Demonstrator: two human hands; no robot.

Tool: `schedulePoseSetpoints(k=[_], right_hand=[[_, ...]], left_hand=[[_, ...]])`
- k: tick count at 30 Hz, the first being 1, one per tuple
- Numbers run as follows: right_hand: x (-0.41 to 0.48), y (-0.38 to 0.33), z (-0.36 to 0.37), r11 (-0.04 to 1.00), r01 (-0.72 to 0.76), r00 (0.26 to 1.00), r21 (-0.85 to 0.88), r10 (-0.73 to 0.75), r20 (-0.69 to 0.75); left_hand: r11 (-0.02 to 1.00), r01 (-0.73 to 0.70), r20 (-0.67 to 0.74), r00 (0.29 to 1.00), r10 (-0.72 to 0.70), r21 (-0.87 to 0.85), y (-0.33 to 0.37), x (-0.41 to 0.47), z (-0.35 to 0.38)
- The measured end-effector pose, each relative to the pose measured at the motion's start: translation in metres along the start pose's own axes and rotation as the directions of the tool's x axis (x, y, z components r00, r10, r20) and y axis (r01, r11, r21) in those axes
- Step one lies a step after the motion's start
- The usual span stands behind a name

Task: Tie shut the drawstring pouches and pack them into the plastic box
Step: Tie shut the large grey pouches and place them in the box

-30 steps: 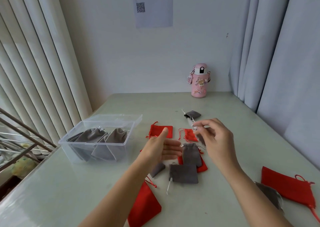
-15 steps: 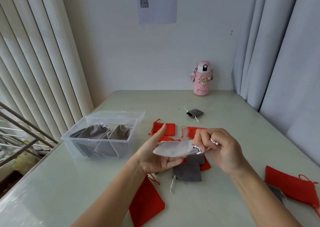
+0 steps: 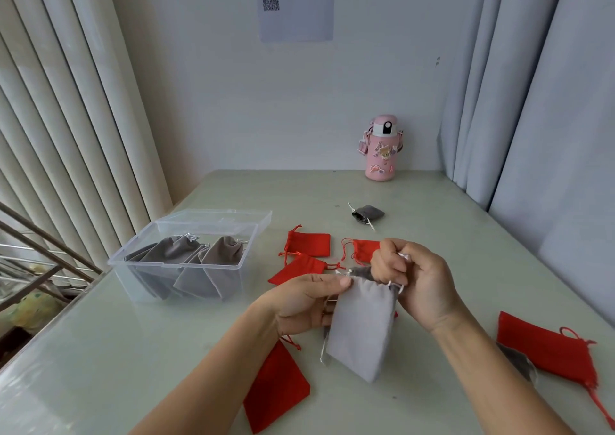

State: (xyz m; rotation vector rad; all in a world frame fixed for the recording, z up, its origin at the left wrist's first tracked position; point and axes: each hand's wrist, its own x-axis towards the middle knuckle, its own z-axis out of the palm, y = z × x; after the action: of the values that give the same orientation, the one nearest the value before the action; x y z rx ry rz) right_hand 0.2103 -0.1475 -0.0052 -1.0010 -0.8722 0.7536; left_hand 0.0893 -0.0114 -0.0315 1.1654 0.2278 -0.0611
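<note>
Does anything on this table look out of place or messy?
Nothing spilled or damaged. One lone grey pouch lies far back toward the pink bottle, mouth open, apart from the rest. The left hand and right hand grip the held pouch.

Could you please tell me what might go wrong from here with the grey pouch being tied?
1. The grey pouch hangs by its mouth, pinched by the left hand while the right hand grips its cord; a slip could drop it among the red pouches below.
2. The plastic box already holds several leaning pouches, so later ones may not fit neatly.
</note>
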Motion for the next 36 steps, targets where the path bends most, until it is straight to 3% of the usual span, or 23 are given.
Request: schedulePoseSetpoints(k=[3,6,9,13,22,25,28,33,36], right_hand=[[0.001,0.002,0.001,1.000,-0.020,0.999,-0.014,0.020,-0.034],[0.001,-0.002,-0.002,0.995,-0.038,0.996,0.094,0.046,-0.081],[0.003,-0.006,-0.008,0.957,-0.070,0.985,0.283,0.111,-0.131],[0.001,-0.011,-0.017,0.908,-0.039,0.968,0.417,0.137,-0.210],[0.015,-0.006,-0.028,0.902,0.023,0.946,0.431,0.119,-0.300],[0.018,-0.004,-0.031,0.905,0.053,0.944,0.423,0.093,-0.316],[0.018,-0.004,-0.027,0.884,0.055,0.946,0.463,0.102,-0.306],[0.012,-0.005,-0.017,0.761,0.014,0.965,0.649,0.158,-0.207],[0.012,-0.008,-0.019,0.749,-0.036,0.967,0.662,0.193,-0.165]], left_hand=[[0.995,-0.096,-0.104,0.990,0.096,0.007,-0.001,0.000,0.007],[0.957,-0.177,-0.190,0.956,0.222,0.230,0.003,-0.003,0.012],[0.899,-0.207,-0.187,0.937,0.296,0.385,0.004,-0.002,0.012],[0.880,-0.244,-0.148,0.933,0.327,0.407,0.007,-0.003,0.005],[0.867,-0.238,-0.246,0.896,0.370,0.437,0.014,-0.007,-0.010],[0.904,-0.290,-0.294,0.876,0.383,0.314,0.015,-0.005,-0.009],[0.898,-0.438,-0.319,0.845,0.429,0.048,0.021,-0.007,-0.003],[0.726,-0.566,-0.354,0.821,0.448,-0.392,0.029,-0.015,0.002],[0.654,-0.573,-0.345,0.820,0.457,-0.495,0.031,-0.017,-0.009]])
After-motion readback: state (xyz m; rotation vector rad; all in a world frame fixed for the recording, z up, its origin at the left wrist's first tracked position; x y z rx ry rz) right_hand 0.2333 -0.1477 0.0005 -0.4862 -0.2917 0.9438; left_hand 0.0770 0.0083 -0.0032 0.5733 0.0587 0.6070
